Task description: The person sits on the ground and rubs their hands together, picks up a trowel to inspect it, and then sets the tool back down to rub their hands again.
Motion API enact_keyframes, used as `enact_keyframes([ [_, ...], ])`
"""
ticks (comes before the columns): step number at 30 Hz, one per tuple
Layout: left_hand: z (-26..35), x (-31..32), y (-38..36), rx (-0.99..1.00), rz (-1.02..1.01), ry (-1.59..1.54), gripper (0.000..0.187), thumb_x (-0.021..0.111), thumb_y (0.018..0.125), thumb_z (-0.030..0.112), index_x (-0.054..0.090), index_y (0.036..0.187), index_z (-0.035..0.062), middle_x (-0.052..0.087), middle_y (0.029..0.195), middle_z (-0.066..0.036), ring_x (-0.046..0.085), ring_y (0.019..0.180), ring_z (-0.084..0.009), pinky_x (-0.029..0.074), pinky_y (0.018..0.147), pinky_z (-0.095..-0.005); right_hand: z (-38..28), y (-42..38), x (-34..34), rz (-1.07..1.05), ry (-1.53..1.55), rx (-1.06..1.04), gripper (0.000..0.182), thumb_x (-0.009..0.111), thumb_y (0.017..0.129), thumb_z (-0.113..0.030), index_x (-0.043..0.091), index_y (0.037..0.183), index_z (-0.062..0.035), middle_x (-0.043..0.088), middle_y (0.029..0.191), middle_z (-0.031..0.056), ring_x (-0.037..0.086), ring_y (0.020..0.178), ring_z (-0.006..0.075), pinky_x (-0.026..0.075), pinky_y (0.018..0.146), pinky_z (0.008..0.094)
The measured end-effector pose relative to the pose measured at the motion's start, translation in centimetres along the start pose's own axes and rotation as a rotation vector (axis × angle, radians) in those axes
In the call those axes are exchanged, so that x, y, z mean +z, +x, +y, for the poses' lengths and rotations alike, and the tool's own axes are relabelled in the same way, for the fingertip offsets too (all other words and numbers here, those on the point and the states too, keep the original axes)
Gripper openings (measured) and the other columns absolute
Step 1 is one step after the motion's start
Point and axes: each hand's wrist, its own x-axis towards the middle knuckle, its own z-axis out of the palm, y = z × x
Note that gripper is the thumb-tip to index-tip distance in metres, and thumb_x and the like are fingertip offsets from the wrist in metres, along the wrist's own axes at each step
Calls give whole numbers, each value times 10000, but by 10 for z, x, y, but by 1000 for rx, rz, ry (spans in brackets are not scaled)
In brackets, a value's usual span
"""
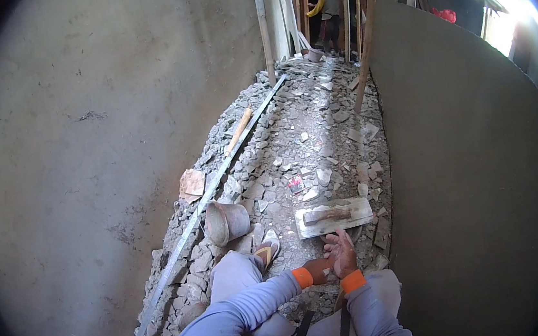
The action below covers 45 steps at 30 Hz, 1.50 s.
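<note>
My right hand (340, 252) is turned with its fingers spread apart, just below a plastering float (352, 206). The float lies on the rubble with its wooden handle upward and a pale, cement-smeared board. Against the right hand, near its wrist, rests my left hand (318, 271); its fingers are hidden behind the right one. Both wrists show orange cuffs on grey sleeves. Left of the float a cement-stained bucket (229, 222) lies tipped on its side, close to my sandalled foot (268, 248).
A long metal straightedge (187, 231) runs along the left wall, with a wooden stick (238, 132) beside it. Broken brick (191, 184) and rubble (299, 145) cover the narrow floor. Bamboo poles (366, 35) stand farther on, where another person (330, 16) is standing. Plastered walls border both sides.
</note>
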Motion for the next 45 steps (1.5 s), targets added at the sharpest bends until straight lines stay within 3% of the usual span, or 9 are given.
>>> enact_keyframes([
  [7, -23, 21, 6, 54, 61, -16, 907, 662, 657, 119, 217, 1445, 57, 594, 1133, -211, 594, 1023, -342, 483, 859, -386, 3, 3, -3, 1, 0, 8, 532, 501, 952, -356, 366, 1337, -15, 555, 1007, 99, 580, 727, 160, 489, 530, 290],
  [19, -11, 10, 0, 75, 86, 2, 869, 650, 665, 119, 249, 1433, 58, 601, 1122, -213, 600, 1015, -342, 484, 848, -388, 2, 2, -1, 5, -21, 6, 547, 514, 942, -377, 375, 1323, -11, 548, 1003, 103, 577, 723, 163, 491, 520, 297],
  [31, 7, -5, 2, -105, -78, 1, 880, 660, 678, 154, 230, 1442, 72, 596, 1123, -217, 601, 1007, -342, 487, 834, -393, 3, 3, -4, 9, 16, 8, 534, 533, 932, -370, 395, 1312, -21, 559, 996, 101, 581, 705, 162, 499, 509, 299],
  [34, -13, 12, 7, -90, -53, -37, 902, 667, 671, 156, 214, 1446, 65, 596, 1121, -220, 598, 1007, -349, 487, 831, -392, 3, 2, -3, 4, -34, 9, 515, 533, 918, -421, 415, 1278, -71, 541, 1012, 75, 569, 722, 171, 469, 542, 298],
  [37, 2, -2, -3, -16, -14, 9, 920, 665, 664, 146, 196, 1450, 51, 595, 1123, -222, 597, 1006, -354, 486, 832, -392, 3, 3, -3, 14, 14, 13, 512, 537, 932, -372, 410, 1295, -35, 560, 983, 91, 582, 704, 160, 498, 499, 296],
  [45, -7, 6, -1, 13, 11, -16, 916, 668, 646, 131, 214, 1434, 24, 588, 1139, -230, 592, 1026, -352, 482, 855, -383, 3, 4, -5, 7, -37, 23, 517, 540, 916, -410, 411, 1284, -71, 556, 991, 75, 571, 731, 175, 478, 537, 301],
])
